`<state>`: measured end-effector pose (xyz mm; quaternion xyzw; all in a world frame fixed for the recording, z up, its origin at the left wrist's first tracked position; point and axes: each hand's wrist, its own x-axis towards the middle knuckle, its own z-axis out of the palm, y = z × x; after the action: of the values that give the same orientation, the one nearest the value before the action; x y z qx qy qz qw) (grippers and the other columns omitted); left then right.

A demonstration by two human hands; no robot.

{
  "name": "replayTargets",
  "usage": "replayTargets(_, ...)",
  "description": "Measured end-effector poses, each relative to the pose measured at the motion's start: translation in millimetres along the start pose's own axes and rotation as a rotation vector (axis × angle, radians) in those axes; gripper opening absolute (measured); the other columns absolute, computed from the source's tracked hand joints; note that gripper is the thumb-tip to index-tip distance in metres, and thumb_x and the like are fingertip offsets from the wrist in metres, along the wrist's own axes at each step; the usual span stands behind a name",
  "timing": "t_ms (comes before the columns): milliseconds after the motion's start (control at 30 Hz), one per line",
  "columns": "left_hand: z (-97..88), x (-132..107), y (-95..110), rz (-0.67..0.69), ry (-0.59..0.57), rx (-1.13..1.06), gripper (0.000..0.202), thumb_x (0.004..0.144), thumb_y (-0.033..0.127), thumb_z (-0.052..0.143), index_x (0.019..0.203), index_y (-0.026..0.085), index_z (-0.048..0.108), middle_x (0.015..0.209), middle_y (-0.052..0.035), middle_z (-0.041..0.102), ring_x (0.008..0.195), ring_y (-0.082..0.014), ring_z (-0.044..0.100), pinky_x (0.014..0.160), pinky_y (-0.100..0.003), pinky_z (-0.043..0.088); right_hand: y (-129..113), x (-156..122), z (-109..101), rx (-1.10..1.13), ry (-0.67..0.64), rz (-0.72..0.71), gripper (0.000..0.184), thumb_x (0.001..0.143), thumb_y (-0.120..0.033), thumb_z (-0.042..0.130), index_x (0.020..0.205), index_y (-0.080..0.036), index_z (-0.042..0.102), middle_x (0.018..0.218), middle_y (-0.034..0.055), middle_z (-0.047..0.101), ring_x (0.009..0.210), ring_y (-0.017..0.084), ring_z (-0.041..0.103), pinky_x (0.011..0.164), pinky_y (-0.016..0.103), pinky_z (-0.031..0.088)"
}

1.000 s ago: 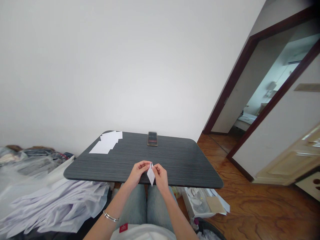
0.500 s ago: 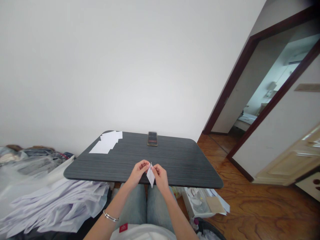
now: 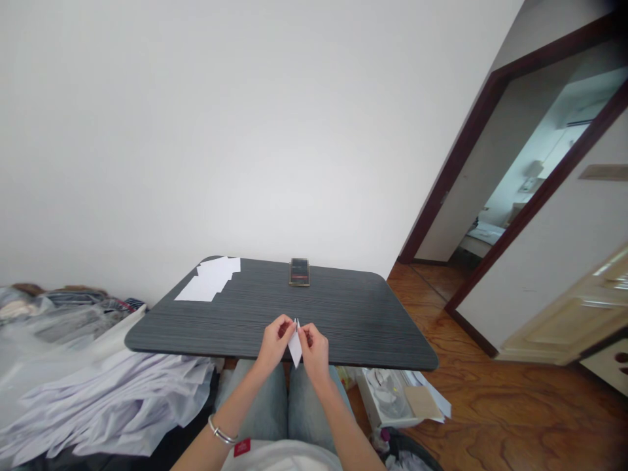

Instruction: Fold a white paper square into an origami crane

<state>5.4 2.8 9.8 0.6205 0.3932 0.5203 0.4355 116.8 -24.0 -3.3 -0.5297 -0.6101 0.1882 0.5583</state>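
Main risk: a slipped pinch on the narrow top of the folded white paper (image 3: pixel 295 348), since so little of it sits between the hands, and then a drop toward the lap, past the near edge of the dark table (image 3: pixel 363 327). Also possible: a crushed point from too hard a squeeze, or a bent tip from a knock against that edge.

Left to right. At 9 o'clock from the hands, a heap of white cloth (image 3: pixel 108 405), soft and pale, a poor place to spot a dropped paper. At 11 o'clock, loose white sheets (image 3: pixel 209 280) on the table. On the left wrist, a silver bangle (image 3: pixel 222 432). Left hand (image 3: pixel 275 340): fingertips (image 3: pixel 288 329) together, clamped on the paper's upper left side. The paper: upright between the hands, tip down, just over the table's near edge. At 12 o'clock, a phone (image 3: pixel 299 271), lying flat. Right hand (image 3: pixel 314 350): fingers (image 3: pixel 303 333) closed on the upper right side, not apart. At 4 o'clock, a white box (image 3: pixel 385 400) on the wooden floor (image 3: pixel 490 405).
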Motion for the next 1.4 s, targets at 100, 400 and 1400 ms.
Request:
replayTargets(100, -1.4, 1, 3, 0.053, -0.028, 0.157, 0.022, 0.079, 0.033, 0.046, 0.064, 0.016, 0.047, 0.056, 0.0046, 0.043, 0.052, -0.0100, 0.040, 0.050, -0.021, 0.029, 1, 0, 1, -0.041, -0.020, -0.013, 0.021, 0.084, -0.029, 0.041, 0.069, -0.018, 0.051, 0.057, -0.0015, 0.053, 0.052, 0.012, 0.047, 0.049, 0.020, 0.033)
replayTargets(400, -6.7, 9, 8, 0.077, -0.106, 0.193, 0.023, 0.079, 0.028, 0.044, 0.060, 0.016, 0.045, 0.055, 0.0048, 0.040, 0.053, -0.0101, 0.037, 0.051, -0.021, 0.027, 4, 2, 2, 0.027, -0.033, 0.001, 0.022, 0.081, -0.031, 0.043, 0.066, -0.018, 0.054, 0.054, -0.0024, 0.050, 0.050, 0.012, 0.044, 0.046, 0.020, 0.031)
replayTargets(1400, -10.7, 16, -2, -0.229, -0.073, -0.211, 0.022, 0.062, 0.032, 0.065, 0.063, 0.011, 0.059, 0.053, 0.0005, 0.058, 0.049, -0.0099, 0.049, 0.050, -0.021, 0.037, -1, 4, -2, 0.083, -0.078, 0.039, 0.023, 0.080, -0.033, 0.043, 0.066, -0.019, 0.055, 0.054, -0.0018, 0.055, 0.049, 0.012, 0.047, 0.046, 0.021, 0.032)
